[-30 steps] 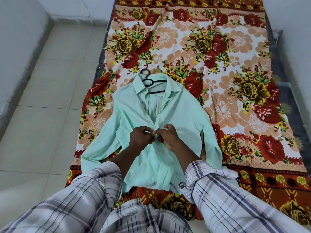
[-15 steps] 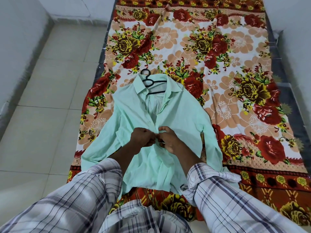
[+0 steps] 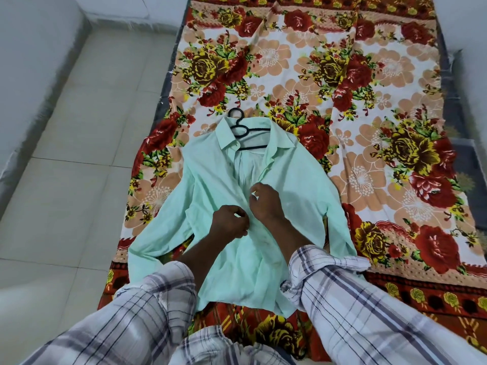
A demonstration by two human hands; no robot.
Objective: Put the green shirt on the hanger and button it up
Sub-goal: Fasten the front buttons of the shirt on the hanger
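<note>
The mint green shirt (image 3: pixel 210 185) lies face up on a floral sheet, sleeves spread to both sides. A black hanger (image 3: pixel 243 127) sits inside the collar, with its hook poking out above. The upper front lies open below the collar. My left hand (image 3: pixel 228 222) is curled at the front placket around mid-chest and pinches the fabric. My right hand (image 3: pixel 266 204) sits just to the right and a little higher, its fingertips pinching the other front edge. The button under the fingers is hidden.
The floral bedsheet (image 3: pixel 369 114) covers a low mattress running away from me. Pale floor tiles (image 3: pixel 79 154) lie to the left, bounded by a white wall (image 3: pixel 31 48). Another wall (image 3: pixel 471 75) stands at the right. My plaid sleeves fill the bottom of the view.
Both hands were pressed together at one spot on the placket. They have come apart, and the right hand has shifted up the shirt front.
</note>
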